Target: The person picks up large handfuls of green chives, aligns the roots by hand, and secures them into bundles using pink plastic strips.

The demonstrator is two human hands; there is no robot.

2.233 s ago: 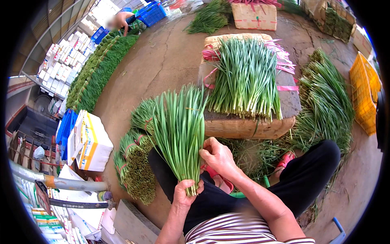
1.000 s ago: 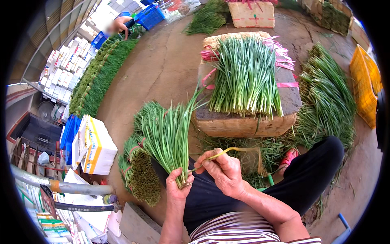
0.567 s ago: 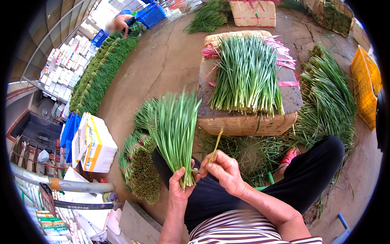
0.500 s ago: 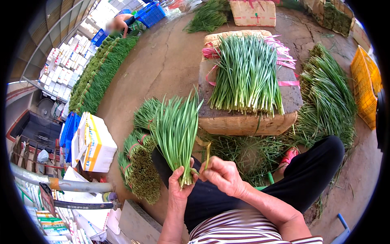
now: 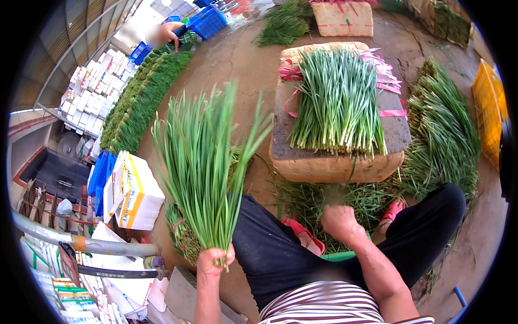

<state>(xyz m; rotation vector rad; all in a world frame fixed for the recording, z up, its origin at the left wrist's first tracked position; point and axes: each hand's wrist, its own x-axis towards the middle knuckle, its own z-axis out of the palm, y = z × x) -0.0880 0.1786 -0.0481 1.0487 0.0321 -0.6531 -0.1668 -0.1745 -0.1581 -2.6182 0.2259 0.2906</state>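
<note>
A fanned bunch of garlic chives [image 5: 202, 178] stands upright in my left hand [image 5: 215, 260], which is closed round the pale stem ends. The leaf tips are smeared by motion. My right hand [image 5: 342, 222] is over loose leaves on the floor, between my knees and the block. Its fingers are blurred, and I cannot make out anything in them. In front of me, a pile of garlic chives [image 5: 340, 108] lies on a dark board [image 5: 281, 141] atop a tan block [image 5: 334, 168], cut ends toward me. Pink ties [image 5: 384, 73] lie beside the pile.
Tied bundles [image 5: 186, 240] sit beside my left leg, partly hidden by the held bunch. Loose leaves [image 5: 307, 208] litter the floor. A heap of chives [image 5: 445, 129] and a yellow crate [image 5: 488, 116] are on the right. Foam boxes [image 5: 135, 191] stand left; a person [image 5: 170, 32] bends far off.
My left hand has moved left and down with the bunch, which now fans wider. My right hand has left the bunch and moved right; the yellowed leaf it pinched is no longer visible.
</note>
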